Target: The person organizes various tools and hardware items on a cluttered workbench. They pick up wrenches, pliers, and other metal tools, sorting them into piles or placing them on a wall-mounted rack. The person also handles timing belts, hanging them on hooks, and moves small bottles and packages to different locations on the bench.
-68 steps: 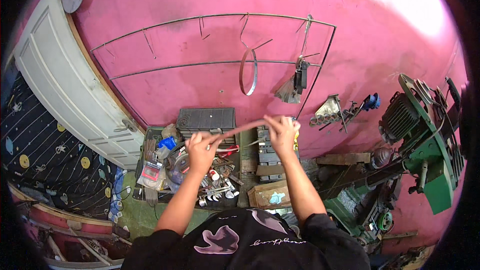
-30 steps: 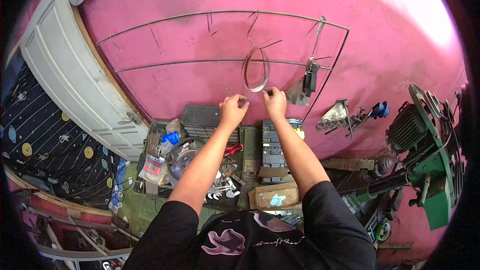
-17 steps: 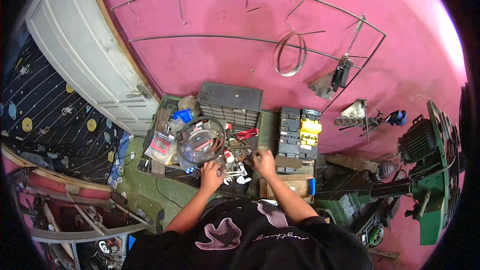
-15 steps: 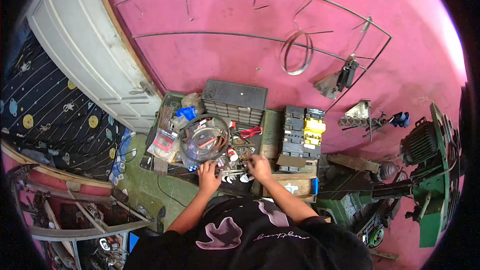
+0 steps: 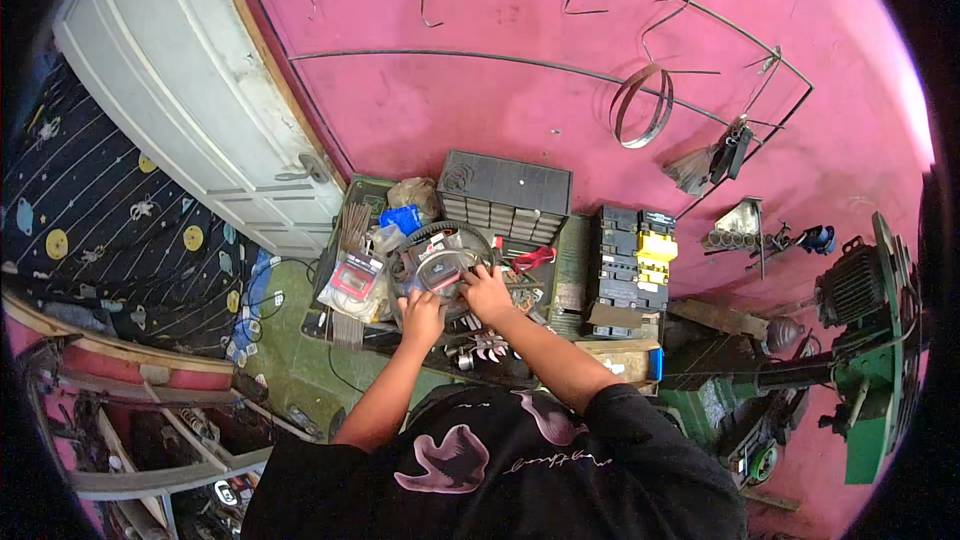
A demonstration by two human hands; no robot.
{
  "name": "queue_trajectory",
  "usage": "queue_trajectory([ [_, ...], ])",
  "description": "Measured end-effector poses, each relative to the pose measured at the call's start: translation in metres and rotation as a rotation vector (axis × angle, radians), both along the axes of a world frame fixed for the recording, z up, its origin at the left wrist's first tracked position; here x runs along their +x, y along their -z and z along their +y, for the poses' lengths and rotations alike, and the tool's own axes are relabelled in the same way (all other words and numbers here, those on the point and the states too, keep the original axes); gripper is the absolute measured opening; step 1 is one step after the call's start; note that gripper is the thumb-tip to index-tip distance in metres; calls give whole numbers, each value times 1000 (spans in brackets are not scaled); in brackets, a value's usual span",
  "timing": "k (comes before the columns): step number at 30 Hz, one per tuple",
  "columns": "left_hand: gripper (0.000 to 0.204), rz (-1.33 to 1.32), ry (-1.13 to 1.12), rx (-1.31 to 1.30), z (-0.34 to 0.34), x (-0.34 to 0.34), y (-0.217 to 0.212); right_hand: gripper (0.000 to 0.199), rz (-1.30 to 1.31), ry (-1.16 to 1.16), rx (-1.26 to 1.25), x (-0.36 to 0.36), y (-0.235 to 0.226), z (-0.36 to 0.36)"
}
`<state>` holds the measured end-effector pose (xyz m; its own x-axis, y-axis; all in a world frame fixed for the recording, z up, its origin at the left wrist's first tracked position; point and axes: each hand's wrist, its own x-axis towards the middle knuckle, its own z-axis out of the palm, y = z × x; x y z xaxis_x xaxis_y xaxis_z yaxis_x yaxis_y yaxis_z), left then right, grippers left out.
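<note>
A pink wall (image 5: 400, 120) fills the space beyond the hands, with a white panelled door (image 5: 190, 120) ahead and to the left of the left hand and a green drill press (image 5: 875, 380) well off to the right of the right hand. A thin metal rack (image 5: 420, 52) with bent hooks spans the wall ahead, a flat metal hoop (image 5: 620, 112) hanging from it forward and right of the right hand. Under both hands is a cluttered desk (image 5: 571, 265); on it a dark small-parts drawer cabinet (image 5: 510, 182) stands just beyond the hands, and black batteries (image 5: 617, 265) sit to the right hand's right. A black ribbed ring (image 5: 402, 243) lies with its open face up, straight ahead of the left hand and ahead-left of the right; being round, it has no long axis. Clear plastic lies within it. The left hand (image 5: 421, 316) is at its near edge and the right hand (image 5: 489, 296), reaching farther forward, at its right side, so neither is plainly nearer. Both are palm down, partly open with fingers loosely bent; whether either grips the ring or merely touches it cannot be told. Left of the left hand is a packet with a red insert (image 5: 352, 280); right of the right hand, a red-handled tool (image 5: 535, 258).
</note>
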<state>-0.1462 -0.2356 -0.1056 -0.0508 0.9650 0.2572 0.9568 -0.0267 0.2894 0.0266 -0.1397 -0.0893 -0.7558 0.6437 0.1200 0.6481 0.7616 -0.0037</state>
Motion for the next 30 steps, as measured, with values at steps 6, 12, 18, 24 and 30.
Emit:
queue_trajectory([
  [6,20,-57,140,194,-12,-25,-46,18,356,176,69,37,-20,-27],
  [12,31,-121,208,312,1,-36,-76,17,576,275,-83,110,-43,-29],
  [18,38,-322,238,416,35,49,-101,44,537,343,-145,148,-53,-62],
  [24,18,-280,317,560,83,122,-158,61,648,692,303,218,-85,-19],
  [30,16,-300,371,739,157,160,-253,41,953,710,615,283,-238,60],
])
